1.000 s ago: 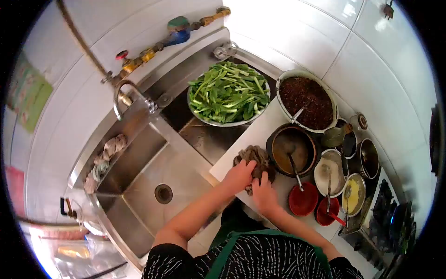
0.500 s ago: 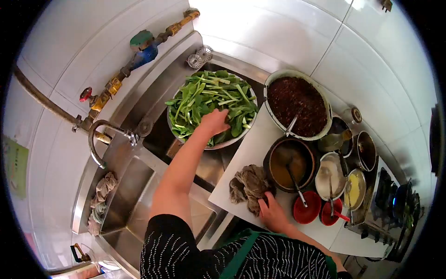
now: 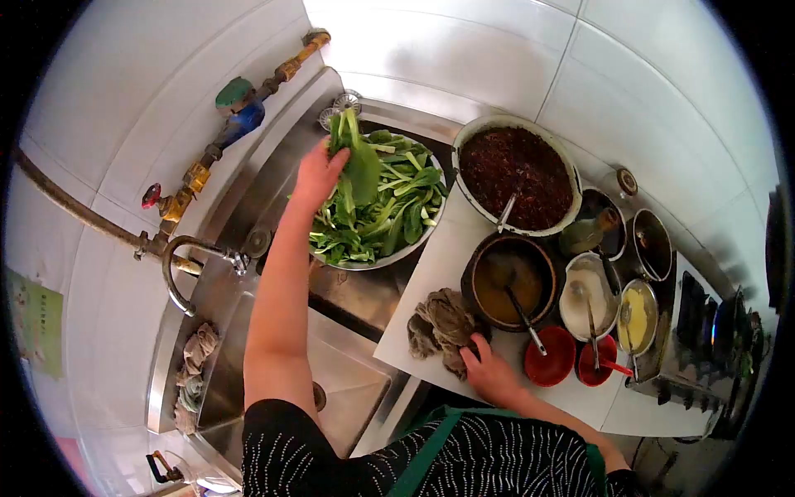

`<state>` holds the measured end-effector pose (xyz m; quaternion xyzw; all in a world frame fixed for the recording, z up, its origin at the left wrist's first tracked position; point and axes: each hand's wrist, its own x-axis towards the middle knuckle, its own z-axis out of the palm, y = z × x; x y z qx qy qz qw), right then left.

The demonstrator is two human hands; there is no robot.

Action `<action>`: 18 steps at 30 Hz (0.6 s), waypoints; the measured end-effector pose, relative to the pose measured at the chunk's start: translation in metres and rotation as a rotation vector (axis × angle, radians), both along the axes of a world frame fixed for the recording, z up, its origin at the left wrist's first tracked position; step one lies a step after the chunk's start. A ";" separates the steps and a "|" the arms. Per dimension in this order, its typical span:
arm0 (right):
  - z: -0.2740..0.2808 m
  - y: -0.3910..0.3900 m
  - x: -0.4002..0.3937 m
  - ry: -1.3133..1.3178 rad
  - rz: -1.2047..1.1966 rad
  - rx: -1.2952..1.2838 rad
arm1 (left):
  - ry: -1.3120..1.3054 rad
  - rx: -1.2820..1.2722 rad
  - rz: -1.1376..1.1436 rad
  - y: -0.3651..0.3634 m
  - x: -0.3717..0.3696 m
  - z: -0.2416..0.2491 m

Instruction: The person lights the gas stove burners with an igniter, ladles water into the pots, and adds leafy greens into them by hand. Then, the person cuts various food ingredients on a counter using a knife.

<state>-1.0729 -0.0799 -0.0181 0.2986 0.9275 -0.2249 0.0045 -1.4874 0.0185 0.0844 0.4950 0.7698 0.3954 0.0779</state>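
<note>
I had a bare strip of counter (image 3: 432,269) open between the greens (image 3: 393,211) and the pot (image 3: 490,291), but the tap (image 3: 168,263) stood close beside my left arm (image 3: 277,319), and rag (image 3: 445,325), pot and red bowl (image 3: 550,364) crowded my right hand (image 3: 494,374) on three sides.

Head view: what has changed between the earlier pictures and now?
The left hand let go of the cloth, moved forward-left to the heap of greens, and now holds up some leaves there. The right hand stayed at the cloth; the dark pot stayed on the counter.
</note>
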 end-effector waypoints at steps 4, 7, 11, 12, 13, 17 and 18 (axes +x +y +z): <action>0.003 0.004 0.004 0.022 0.064 0.079 | -0.107 0.099 0.091 -0.002 -0.008 0.000; 0.009 -0.002 0.010 0.042 0.026 0.046 | -0.475 0.242 0.214 -0.009 -0.006 0.005; 0.016 -0.005 0.026 0.075 0.040 0.010 | -0.614 0.297 0.255 -0.012 -0.023 -0.007; 0.018 -0.006 0.033 0.074 0.027 -0.044 | -0.651 0.395 0.201 -0.017 -0.011 0.005; 0.017 -0.007 0.038 0.078 0.011 -0.038 | -0.666 0.473 0.241 -0.023 0.004 0.018; 0.038 -0.015 0.069 -0.020 0.080 -0.093 | -0.707 0.373 0.274 -0.040 0.045 0.059; 0.037 -0.019 0.077 0.012 0.105 -0.061 | -0.780 0.428 0.205 -0.043 0.063 0.071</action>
